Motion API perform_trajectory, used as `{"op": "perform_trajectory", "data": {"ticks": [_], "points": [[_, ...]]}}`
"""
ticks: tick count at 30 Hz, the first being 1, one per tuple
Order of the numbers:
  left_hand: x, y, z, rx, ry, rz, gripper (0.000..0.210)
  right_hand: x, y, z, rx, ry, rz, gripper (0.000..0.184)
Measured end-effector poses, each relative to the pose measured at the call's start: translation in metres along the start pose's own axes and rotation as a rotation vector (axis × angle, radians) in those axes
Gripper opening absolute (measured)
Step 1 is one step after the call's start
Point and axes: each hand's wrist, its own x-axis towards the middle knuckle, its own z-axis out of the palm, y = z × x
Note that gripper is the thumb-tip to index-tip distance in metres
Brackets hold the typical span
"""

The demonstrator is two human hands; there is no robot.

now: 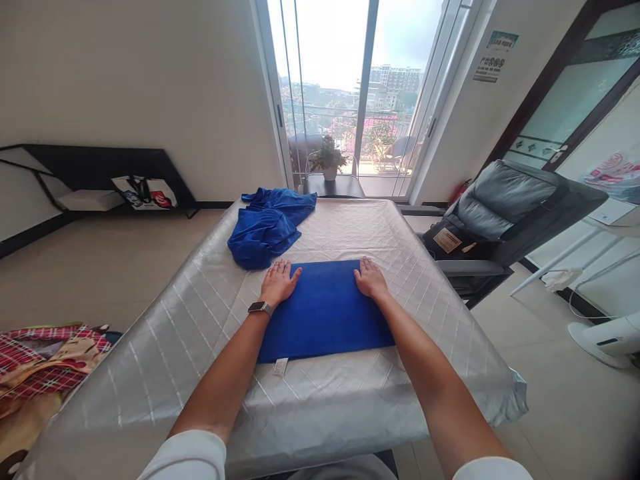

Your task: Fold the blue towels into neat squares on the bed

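A blue cloth [325, 310] lies flat as a neat rectangle in front of me, with a small white tag [281, 367] sticking out at its near left edge. My left hand [280, 282] rests on its far left corner, fingers stretched out flat. On the far right corner lies my right hand [371, 277], also flat, with the fingers pointing away from me. Neither hand grips anything. Beyond my left hand, a second blue cloth [270, 227] sits in a crumpled heap.
A silver quilted cover [200, 347] drapes the table. On the right stands a grey recliner [520, 200] with a dark bag [450, 240] on it. A potted plant [329, 157] stands beyond the far edge, before a glass door. Patterned blankets [50, 373] lie at lower left.
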Motion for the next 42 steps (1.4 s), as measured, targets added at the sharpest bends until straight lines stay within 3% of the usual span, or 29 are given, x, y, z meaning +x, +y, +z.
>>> {"op": "perform_trajectory", "data": {"ticks": [7,14,22,34,42], "points": [[-0.001,-0.005,0.001,-0.014,0.012,-0.013,0.076,0.004,0.001,0.000,-0.022,-0.012,-0.003,0.068],[0.006,-0.021,0.000,-0.166,0.005,0.053,0.061,0.020,0.027,-0.014,0.096,0.050,-0.055,0.056],[0.018,-0.051,-0.004,-0.398,0.288,-0.031,0.046,0.030,0.038,0.002,0.271,0.256,0.084,0.044],[0.017,-0.049,-0.001,-0.299,0.307,-0.053,0.027,0.045,0.047,-0.005,0.419,0.277,0.105,0.028],[0.013,-0.044,-0.007,-0.513,0.316,-0.037,0.024,0.050,0.045,-0.001,0.466,0.324,0.181,0.022]]}}
